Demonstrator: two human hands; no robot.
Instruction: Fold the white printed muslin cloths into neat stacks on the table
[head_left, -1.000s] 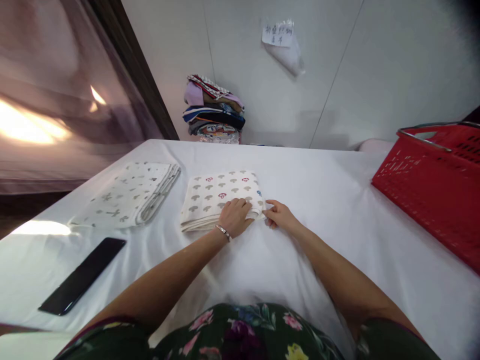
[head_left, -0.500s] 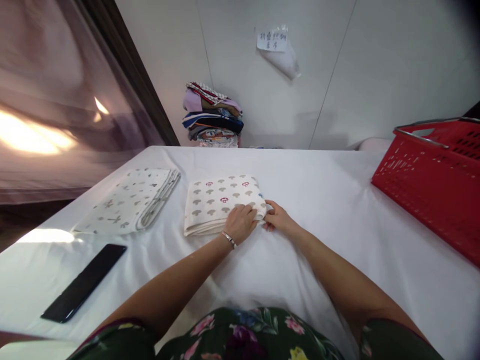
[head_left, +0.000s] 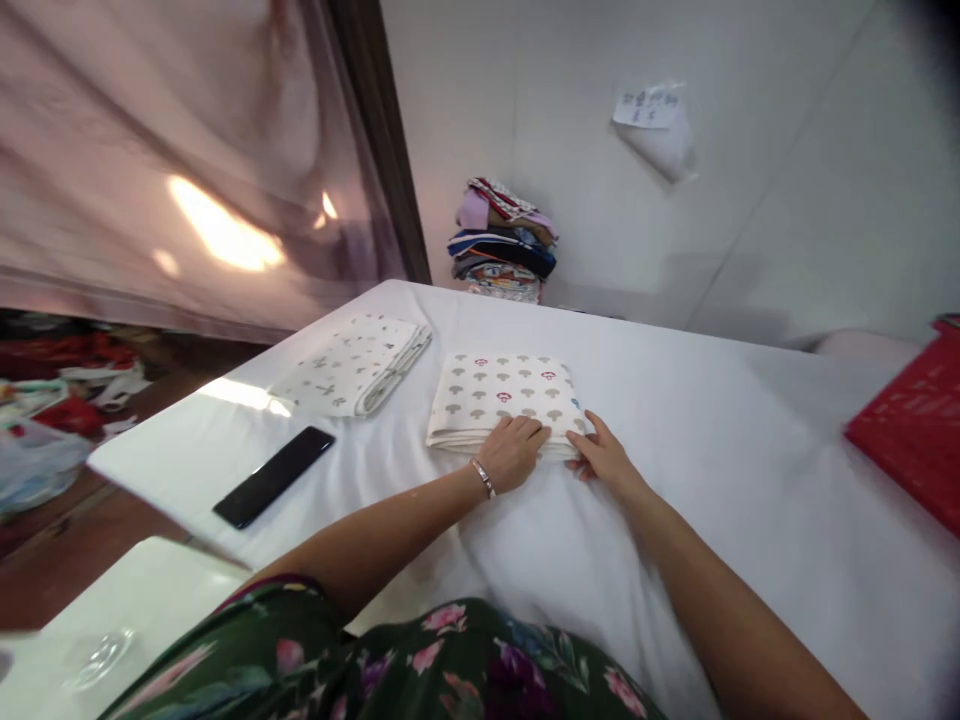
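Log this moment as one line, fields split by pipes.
left hand: on near edge of folded white mushroom-print cloth | right hand: at its near right corner | left of it: folded white grey-print cloth, black rectangular phone

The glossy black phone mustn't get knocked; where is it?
In the head view, the glossy black phone lies at left on the white-covered table, just nearer than the leftmost folded white cloth.

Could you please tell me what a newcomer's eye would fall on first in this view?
Probably the mushroom-print cloth, folded near the middle of the white-covered table, with the left hand on its near edge and the right hand at its near right corner. Next might come the bright red basket, cut off at the right edge, and the black smartphone lying toward the left.
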